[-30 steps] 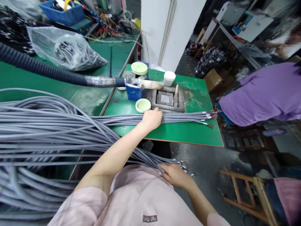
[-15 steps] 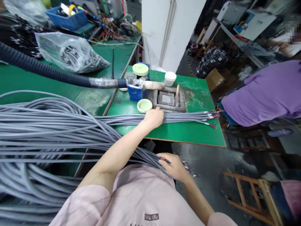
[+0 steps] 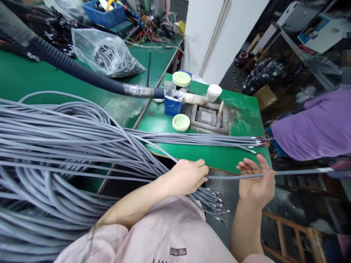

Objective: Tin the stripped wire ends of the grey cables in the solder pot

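A single grey cable stretches sideways between my hands in front of my body. My left hand is closed around it near the front edge of the table. My right hand grips the same cable further right, pinched by the thumb, its other fingers partly curled with the palm up. Beyond my right hand the cable runs on to a pale, blurred end section. A row of grey cables with stripped ends lies across the green table behind my hands. More cable ends hang below my left hand, over the edge.
A large heap of grey cables covers the left side. On the green table are a square metal pot, a pale green lid, a white tub and a ribbed hose. A person in purple is at the right.
My left hand has left the row on the table and come nearer my body onto one cable. My right hand has moved right and up, from the hanging bundle to that cable.
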The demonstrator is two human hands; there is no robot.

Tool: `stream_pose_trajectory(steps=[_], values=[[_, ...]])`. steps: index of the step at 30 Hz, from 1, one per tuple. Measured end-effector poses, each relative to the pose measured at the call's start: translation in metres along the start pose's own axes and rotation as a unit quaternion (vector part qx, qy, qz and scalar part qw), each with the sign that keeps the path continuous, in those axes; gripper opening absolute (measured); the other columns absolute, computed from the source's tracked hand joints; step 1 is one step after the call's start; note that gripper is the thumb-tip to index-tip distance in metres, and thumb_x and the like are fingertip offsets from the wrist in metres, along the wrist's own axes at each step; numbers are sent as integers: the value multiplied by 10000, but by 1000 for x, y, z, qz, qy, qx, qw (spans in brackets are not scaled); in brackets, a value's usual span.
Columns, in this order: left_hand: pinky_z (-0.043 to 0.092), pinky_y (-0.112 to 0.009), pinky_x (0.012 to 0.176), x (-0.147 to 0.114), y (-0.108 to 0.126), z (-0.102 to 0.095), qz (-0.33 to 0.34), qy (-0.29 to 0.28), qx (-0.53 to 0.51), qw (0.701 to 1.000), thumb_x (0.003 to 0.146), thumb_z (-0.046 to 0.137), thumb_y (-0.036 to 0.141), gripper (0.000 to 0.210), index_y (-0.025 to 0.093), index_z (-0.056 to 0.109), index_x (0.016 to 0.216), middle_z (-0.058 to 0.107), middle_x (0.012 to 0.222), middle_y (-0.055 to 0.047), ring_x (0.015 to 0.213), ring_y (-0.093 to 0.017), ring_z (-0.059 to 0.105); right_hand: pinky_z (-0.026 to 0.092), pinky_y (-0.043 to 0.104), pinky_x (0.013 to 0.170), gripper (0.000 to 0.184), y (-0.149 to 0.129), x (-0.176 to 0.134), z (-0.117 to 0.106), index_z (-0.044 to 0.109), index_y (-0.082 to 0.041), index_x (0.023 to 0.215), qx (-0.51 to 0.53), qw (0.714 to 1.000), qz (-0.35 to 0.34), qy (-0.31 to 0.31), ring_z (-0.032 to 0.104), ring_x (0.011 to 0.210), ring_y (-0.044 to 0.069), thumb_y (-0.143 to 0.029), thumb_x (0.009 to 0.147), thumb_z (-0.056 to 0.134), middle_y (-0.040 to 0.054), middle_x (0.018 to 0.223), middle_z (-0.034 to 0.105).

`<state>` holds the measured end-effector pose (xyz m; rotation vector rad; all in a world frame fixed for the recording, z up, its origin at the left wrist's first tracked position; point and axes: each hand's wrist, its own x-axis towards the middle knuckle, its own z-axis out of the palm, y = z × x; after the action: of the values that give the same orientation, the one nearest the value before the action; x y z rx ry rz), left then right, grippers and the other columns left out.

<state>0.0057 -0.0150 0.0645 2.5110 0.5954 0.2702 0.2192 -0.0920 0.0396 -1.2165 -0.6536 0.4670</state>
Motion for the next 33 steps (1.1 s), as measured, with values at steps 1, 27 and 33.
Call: stream_pose_trajectory(steps=[1,27,33], values=[[451,-262,660,-5,-5,7,4,-12,-34,999,894,473,290,169,186,605,877,590,881,-45,736,-159,597,511,318,538,426,-4,1,1,610,-170,1086,-1,1000,-22,6,616,525,159,-496,903,406,1,603,654],[400,-206,498,-8,-34,60,-103,37,-735,669,667,752,457,384,109,684,817,571,539,7,478,-82,516,429,253,465,389,39,-74,28,659,-158,704,-21,876,237,-419,489,376,119,-467,878,500,-16,373,522],[380,-173,495,-6,-45,58,-161,222,-693,667,658,768,369,279,137,662,773,612,608,20,489,-46,472,368,220,416,321,37,-76,35,653,-168,697,-64,903,223,-362,455,359,93,-423,862,550,-28,385,525]])
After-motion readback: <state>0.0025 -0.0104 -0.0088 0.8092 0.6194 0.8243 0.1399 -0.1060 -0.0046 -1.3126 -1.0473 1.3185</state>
